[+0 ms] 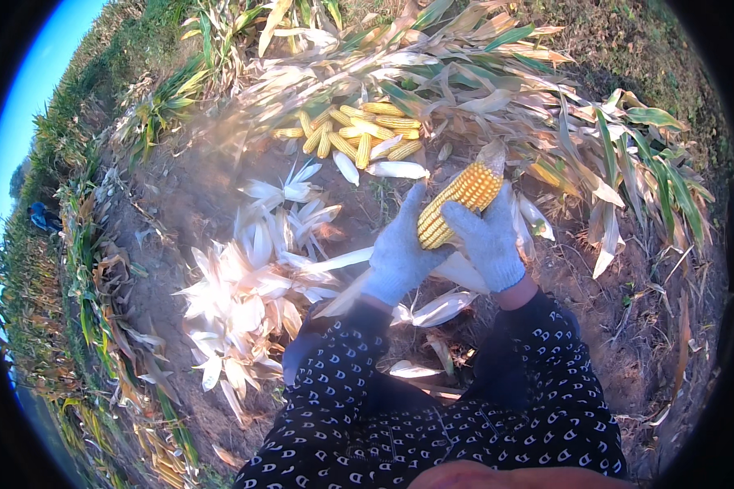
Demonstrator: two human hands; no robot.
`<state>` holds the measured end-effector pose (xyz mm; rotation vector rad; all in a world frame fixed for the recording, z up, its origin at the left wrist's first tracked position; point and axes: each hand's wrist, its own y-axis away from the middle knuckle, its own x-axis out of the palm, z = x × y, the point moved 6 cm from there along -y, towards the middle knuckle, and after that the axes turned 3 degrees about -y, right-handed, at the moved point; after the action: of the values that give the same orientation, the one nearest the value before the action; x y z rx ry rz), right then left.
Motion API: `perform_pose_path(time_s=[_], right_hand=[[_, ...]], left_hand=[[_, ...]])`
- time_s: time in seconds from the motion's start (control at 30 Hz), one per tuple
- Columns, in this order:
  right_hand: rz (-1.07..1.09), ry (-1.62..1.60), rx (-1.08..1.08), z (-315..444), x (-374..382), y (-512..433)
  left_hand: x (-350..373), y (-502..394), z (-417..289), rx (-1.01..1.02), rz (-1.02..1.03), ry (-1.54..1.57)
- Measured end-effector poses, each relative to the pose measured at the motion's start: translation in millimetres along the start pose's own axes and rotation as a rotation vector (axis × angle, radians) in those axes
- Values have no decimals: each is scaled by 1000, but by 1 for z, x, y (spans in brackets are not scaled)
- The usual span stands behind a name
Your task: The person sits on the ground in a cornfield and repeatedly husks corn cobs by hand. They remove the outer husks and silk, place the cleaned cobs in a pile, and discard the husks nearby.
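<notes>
Both my hands wear pale knitted work gloves and hold one ear of corn (459, 205) between them. Its yellow kernels are bare, and a tuft of dried silk tops its upper right end. My left hand (400, 250) wraps the lower end. My right hand (486, 235) grips the right side, its thumb lying across the kernels. Pale husk leaves (462, 272) hang below the ear, close to both wrists; whether they are still joined to it is hidden by the gloves.
Beyond my hands lies a pile of husked corn ears (367, 128). Stripped husks (251, 305) are heaped on the soil to the left. Cut corn stalks (452, 73) stretch across the back and right. A person in blue (43, 217) is far left, near standing plants.
</notes>
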<state>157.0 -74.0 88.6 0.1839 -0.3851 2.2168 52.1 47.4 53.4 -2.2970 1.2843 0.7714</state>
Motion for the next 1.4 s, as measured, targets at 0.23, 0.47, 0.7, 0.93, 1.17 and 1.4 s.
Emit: perform_pose_path(time_s=[0.23, 0.47, 0.7, 0.93, 1.17, 1.4], right_hand=[[-121, -167, -33, 27, -21, -7], [-46, -133, -8, 31, -17, -8], [83, 246, -71, 44, 3, 8], [153, 547, -240, 52, 27, 24], [98, 682, -325, 48, 24, 29], [-64, -526, 295, -31, -68, -37]], left_hand=[[9, 2, -2, 31, 96, 296], [23, 9, 2, -65, 102, 294], [32, 3, 21, 5, -17, 351], [44, 0, 52, -30, 17, 271], [53, -8, 61, -93, 171, 58], [11, 12, -13, 352, 93, -31]])
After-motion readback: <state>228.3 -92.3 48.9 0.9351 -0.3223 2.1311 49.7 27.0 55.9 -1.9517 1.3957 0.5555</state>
